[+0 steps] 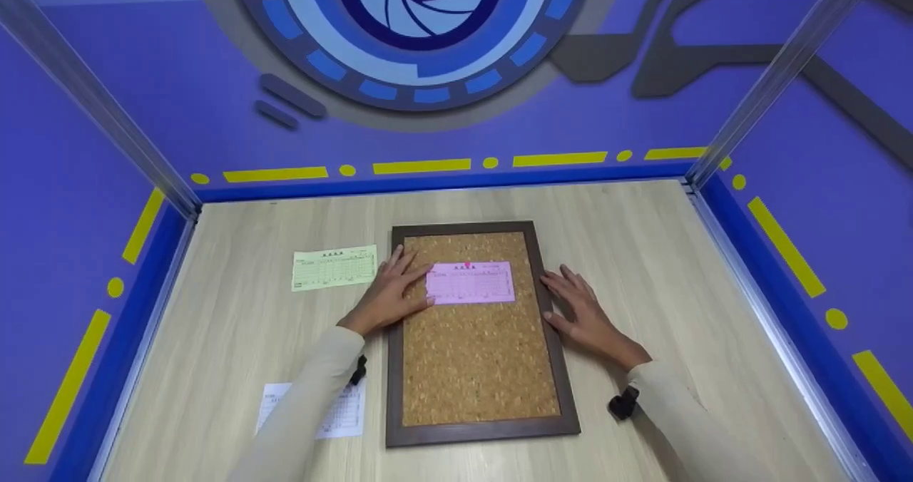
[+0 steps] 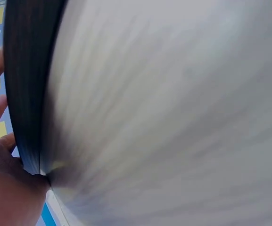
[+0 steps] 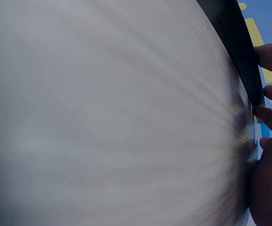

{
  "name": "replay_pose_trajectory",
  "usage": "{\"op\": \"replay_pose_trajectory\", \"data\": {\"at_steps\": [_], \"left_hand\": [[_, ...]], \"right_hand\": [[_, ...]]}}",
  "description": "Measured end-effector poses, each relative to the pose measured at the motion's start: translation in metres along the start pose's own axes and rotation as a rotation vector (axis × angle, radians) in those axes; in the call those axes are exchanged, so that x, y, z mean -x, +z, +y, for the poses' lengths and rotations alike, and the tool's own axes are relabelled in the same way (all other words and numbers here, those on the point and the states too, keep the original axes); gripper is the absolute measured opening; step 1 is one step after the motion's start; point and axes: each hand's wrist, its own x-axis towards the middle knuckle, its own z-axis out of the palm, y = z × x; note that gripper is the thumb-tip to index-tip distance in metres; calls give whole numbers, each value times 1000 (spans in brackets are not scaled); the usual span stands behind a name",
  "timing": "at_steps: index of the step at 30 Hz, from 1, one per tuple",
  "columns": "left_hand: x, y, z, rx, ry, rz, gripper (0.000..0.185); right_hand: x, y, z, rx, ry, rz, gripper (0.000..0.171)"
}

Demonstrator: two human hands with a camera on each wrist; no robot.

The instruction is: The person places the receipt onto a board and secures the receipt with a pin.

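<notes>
A cork board in a dark brown frame lies flat on the table, its long side pointing away from me. On its upper half is a pink form slip, with a small red pushpin at the slip's top edge. My left hand rests over the frame's left side, fingers spread, thumb and fingertips at the slip's left edge. Against the frame's right side, my right hand touches with its fingertips. Both wrist views show the dark frame edge beside the fingers; the slip is out of sight there.
Left of the board lies a green form slip. A white form slip lies nearer, partly covered by my left sleeve. Blue-purple walls enclose the wooden table at the back and both sides.
</notes>
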Motion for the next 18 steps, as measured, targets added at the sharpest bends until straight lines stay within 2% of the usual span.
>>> {"op": "replay_pose_trajectory", "data": {"at_steps": [9,18], "left_hand": [[10,-9,4,86,-11,-20,75],[30,-24,10,146,-19,19,70]], "right_hand": [[0,1,0,-8,28,0,69],[0,2,-1,1,42,10,69]]}}
